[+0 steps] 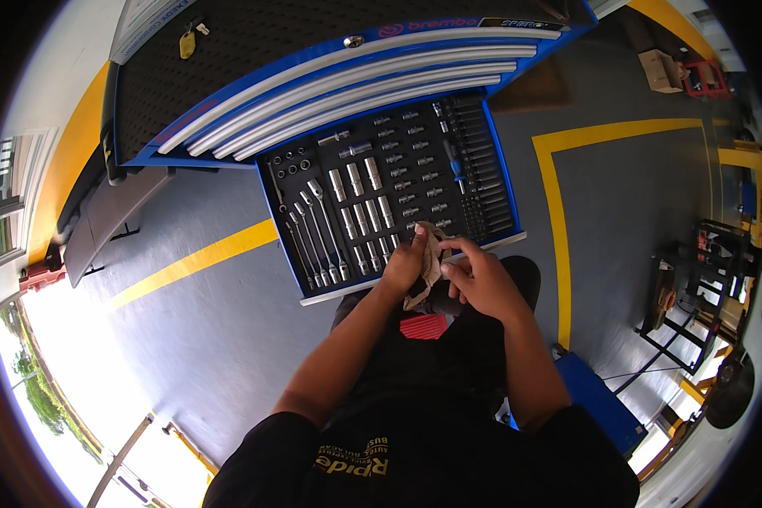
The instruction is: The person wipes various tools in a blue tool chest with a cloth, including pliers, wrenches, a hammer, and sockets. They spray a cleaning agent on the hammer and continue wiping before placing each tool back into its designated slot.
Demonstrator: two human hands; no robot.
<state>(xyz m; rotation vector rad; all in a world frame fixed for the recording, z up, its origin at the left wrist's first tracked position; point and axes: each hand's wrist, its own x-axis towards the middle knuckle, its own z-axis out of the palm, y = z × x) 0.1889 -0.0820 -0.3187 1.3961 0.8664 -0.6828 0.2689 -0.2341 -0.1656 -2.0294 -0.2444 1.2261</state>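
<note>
Over the front of an open tool drawer (311,299), my left hand (405,264) is closed on a crumpled beige rag (432,275), its thumb on top. My right hand (485,284) is at the rag's right side, fingers curled, index finger and thumb at its edge. Whatever small thing may be between those fingertips is hidden. Behind my hands, the drawer's black insert holds rows of chrome sockets (372,173), several combination wrenches (320,207) on the left and a blue-handled driver (455,162) toward the right.
The drawer belongs to a blue tool cabinet (347,76) with closed drawers above. A small yellow tag (187,44) lies on its top. Below my hands is a red ribbed object (423,327). A blue box-shaped unit (597,402) stands at lower right, near a black metal frame (694,296).
</note>
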